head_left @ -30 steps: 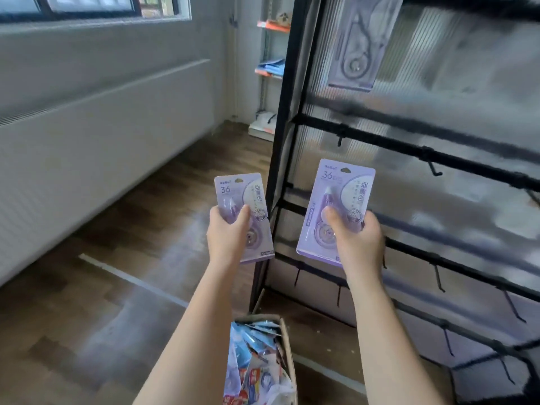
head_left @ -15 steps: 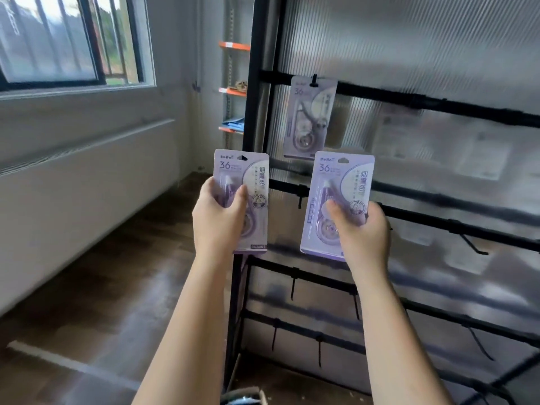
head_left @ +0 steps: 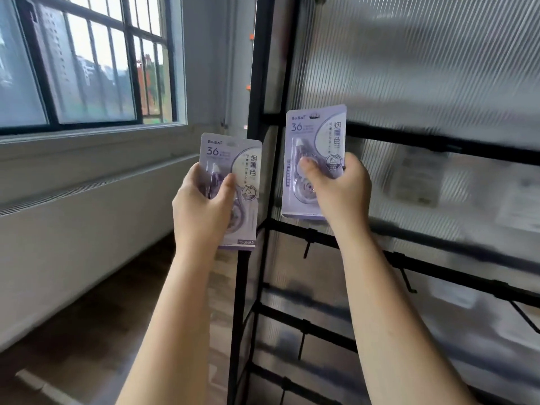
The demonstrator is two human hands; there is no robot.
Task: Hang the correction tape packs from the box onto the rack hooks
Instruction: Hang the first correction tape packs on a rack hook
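Rack bars (head_left: 438, 147) ahead — open gaps between

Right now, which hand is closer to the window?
Left. The left hand holds its pack just left of the rack's black post, on the window side. The right hand holds its pack against the rack, farther away.

Two lilac correction tape packs, each printed "36", stand upright. The left pack (head_left: 233, 182) sits pinched in the left hand (head_left: 201, 211), beside the rack's black upright (head_left: 264, 83). The right pack (head_left: 317, 147), held higher by the right hand (head_left: 339, 188), has its top edge against a black rack bar (head_left: 438, 144).
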